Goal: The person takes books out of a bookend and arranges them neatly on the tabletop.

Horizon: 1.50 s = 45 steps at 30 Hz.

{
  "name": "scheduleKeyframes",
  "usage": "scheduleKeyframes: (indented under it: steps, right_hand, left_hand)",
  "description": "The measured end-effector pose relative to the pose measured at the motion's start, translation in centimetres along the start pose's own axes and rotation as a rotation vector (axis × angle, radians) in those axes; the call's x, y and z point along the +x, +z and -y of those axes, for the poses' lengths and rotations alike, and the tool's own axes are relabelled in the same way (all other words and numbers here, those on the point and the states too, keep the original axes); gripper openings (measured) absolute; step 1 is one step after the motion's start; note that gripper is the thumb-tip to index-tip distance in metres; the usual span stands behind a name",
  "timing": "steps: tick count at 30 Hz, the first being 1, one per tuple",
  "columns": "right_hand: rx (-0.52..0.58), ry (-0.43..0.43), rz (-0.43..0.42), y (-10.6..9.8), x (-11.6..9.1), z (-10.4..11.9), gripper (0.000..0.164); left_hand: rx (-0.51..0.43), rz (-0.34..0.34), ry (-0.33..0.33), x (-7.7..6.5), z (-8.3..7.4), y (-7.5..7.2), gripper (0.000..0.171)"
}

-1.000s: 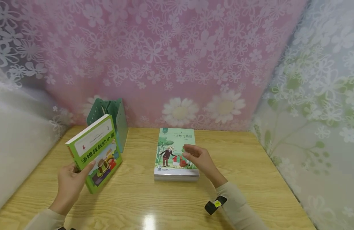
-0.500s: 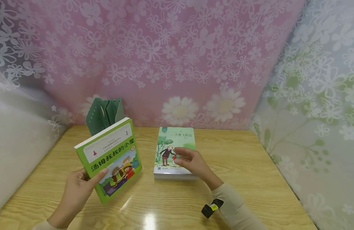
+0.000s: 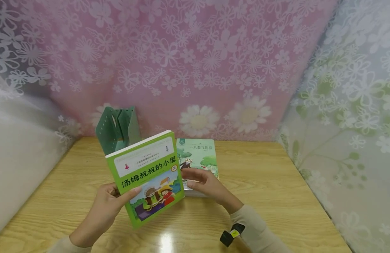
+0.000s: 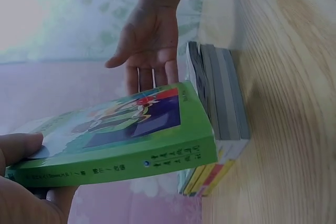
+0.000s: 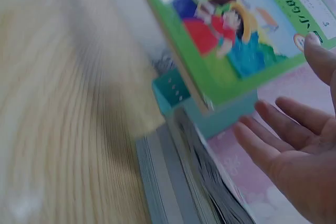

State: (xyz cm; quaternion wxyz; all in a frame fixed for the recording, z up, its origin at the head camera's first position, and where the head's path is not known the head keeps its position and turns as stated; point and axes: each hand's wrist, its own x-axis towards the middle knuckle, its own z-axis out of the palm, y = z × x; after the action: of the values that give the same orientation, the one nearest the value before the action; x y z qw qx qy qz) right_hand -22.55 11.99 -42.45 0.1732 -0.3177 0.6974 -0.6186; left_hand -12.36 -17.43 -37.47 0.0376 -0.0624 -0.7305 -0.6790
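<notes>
A green-covered picture book (image 3: pixel 148 175) is tilted above the table, its front cover toward me. My left hand (image 3: pixel 103 207) grips its left edge, with the thumb on the cover and the other fingers behind. My right hand (image 3: pixel 210 186) is by the book's right edge, fingers extended; in the right wrist view its fingers (image 5: pixel 294 129) look straight and apart, holding nothing. Behind that hand lies a stack of books (image 3: pixel 202 149), topped by a pale green book with cartoon animals. The held book covers part of the stack. The left wrist view shows the stack's page edges (image 4: pixel 223 93).
A green book holder (image 3: pixel 110 128) stands at the back left of the wooden table (image 3: pixel 261 182), partly behind the held book. A pink floral curtain (image 3: pixel 169 70) hangs along the back, with pale patterned sheets at both sides.
My left hand has carried the green picture book rightward from beside the holder to partly in front of the stack. My right hand has moved slightly left, toward the book.
</notes>
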Motion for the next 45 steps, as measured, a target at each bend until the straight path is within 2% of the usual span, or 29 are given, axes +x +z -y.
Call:
scheduleKeyframes:
  steps: [5,9,13,16,22,26,35,40,45]
  right_hand:
    - [0.105,0.010,0.056,-0.1,-0.6,0.2,0.053]
    - [0.121,0.021,0.077,-0.5,-1.0,0.1,0.053]
    - [0.126,0.027,0.110,-1.1,-1.6,-0.1,0.044]
    - [0.116,0.011,0.113,-1.4,-2.0,-0.1,0.039]
    - [0.139,-0.015,0.079,-1.5,-2.4,0.4,0.040]
    - [0.169,-0.027,0.076,-1.4,-2.6,0.5,0.040]
    - [0.236,-0.026,0.038,-1.4,-2.7,0.4,0.040]
    - [0.241,0.019,-0.042,-1.9,-2.4,0.5,0.041]
    - [0.231,0.111,-0.204,-2.6,-1.9,1.0,0.043]
  left_hand:
    - [-0.058,0.080,0.021,0.8,0.0,1.1,0.044]
    - [-0.089,0.147,0.033,1.4,-0.1,1.7,0.043]
    - [-0.119,0.220,0.050,1.7,-0.1,2.4,0.045]
    - [-0.120,0.248,0.039,1.9,-0.2,2.9,0.047]
    - [-0.136,0.209,-0.057,2.3,-0.5,3.5,0.046]
    - [-0.146,0.197,-0.098,2.4,-0.5,3.7,0.047]
    - [-0.074,0.202,-0.118,2.9,-0.3,3.6,0.053]
    - [-0.049,0.183,-0.128,2.9,0.2,3.1,0.056]
    - [-0.021,0.211,-0.099,3.0,1.2,2.0,0.062]
